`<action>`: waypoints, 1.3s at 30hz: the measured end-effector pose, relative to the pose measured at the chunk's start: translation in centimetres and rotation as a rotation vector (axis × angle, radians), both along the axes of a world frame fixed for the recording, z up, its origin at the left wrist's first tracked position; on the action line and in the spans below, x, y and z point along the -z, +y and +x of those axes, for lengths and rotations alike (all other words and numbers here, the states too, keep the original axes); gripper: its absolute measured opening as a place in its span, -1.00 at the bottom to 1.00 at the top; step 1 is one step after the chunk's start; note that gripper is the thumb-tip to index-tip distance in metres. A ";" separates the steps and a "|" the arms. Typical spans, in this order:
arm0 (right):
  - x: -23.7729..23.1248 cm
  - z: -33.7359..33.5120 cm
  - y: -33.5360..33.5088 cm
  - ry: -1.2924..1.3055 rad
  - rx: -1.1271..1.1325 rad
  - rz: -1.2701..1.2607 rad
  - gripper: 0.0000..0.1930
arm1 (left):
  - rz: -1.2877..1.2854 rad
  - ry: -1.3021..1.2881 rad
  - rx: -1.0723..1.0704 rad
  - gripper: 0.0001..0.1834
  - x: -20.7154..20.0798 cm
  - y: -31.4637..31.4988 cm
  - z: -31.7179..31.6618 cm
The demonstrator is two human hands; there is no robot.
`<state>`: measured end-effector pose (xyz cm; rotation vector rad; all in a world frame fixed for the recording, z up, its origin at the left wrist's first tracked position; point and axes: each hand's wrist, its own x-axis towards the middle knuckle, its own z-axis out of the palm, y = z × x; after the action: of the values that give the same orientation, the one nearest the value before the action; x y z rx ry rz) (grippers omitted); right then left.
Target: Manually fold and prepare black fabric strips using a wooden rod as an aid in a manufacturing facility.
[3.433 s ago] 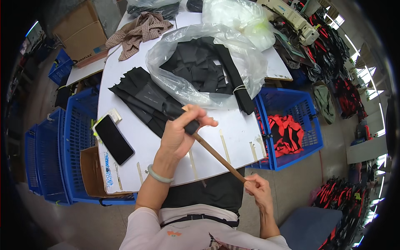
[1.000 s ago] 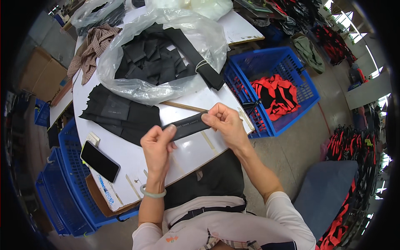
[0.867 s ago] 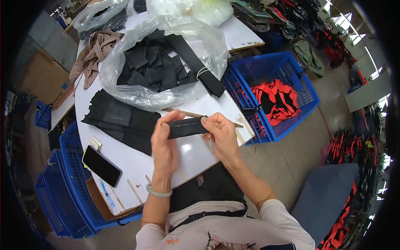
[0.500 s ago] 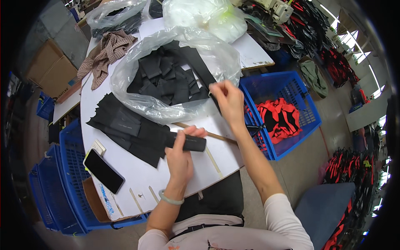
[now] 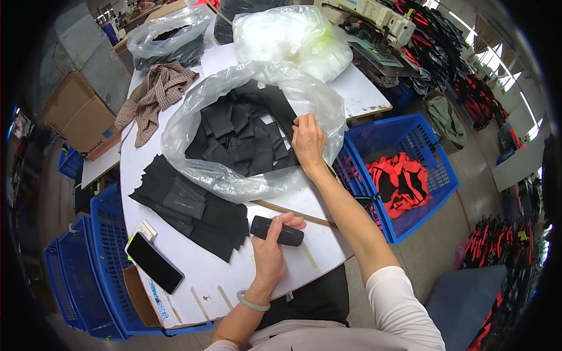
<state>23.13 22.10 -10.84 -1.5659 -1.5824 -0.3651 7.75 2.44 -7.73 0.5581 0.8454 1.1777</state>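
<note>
My left hand [image 5: 269, 253] is closed around a folded black fabric band [image 5: 291, 235], above the white table near its front edge. Up and to the right, my right hand [image 5: 308, 142] pinches a long black fabric strip [image 5: 280, 105] at the right side of a clear plastic bag [image 5: 175, 153]. That strip runs from my fingers up along the inside of the bag. Many folded black fabric pieces [image 5: 234, 137] fill the bag. Left of my left hand, flat black fabric pieces [image 5: 190, 205] lie overlapping in a fanned stack.
A phone [image 5: 154, 262] lies at the table's left edge beside a small white box [image 5: 144, 230]. A wooden stick [image 5: 293, 212] crosses the tabletop [image 5: 234, 284]. At right stands a blue crate [image 5: 430, 175] with red-and-black garments. Behind are a checked cloth [image 5: 155, 96] and a stuffed white bag [image 5: 287, 38].
My right hand has drawn the strip up and slightly left, to the bag's side. My left hand has shifted a little right and down with the band. The whole view has tilted slightly.
</note>
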 end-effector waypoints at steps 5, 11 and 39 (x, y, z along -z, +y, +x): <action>0.1 2.4 0.0 0.215 -0.147 0.071 -0.84 | 0.161 -0.051 -0.114 -0.66 -0.8 3.7 0.1; -2.4 2.2 -2.1 0.992 -0.505 -0.052 -0.86 | 0.347 -0.006 0.080 -0.53 -1.1 14.6 3.3; -20.7 5.0 -12.5 0.435 -0.470 -0.123 -0.90 | 0.827 0.834 -0.072 -0.64 3.7 16.4 5.6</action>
<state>28.16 9.61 9.86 -1.2025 -1.5766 0.3156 13.32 18.82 -11.40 1.7906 1.0457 1.3518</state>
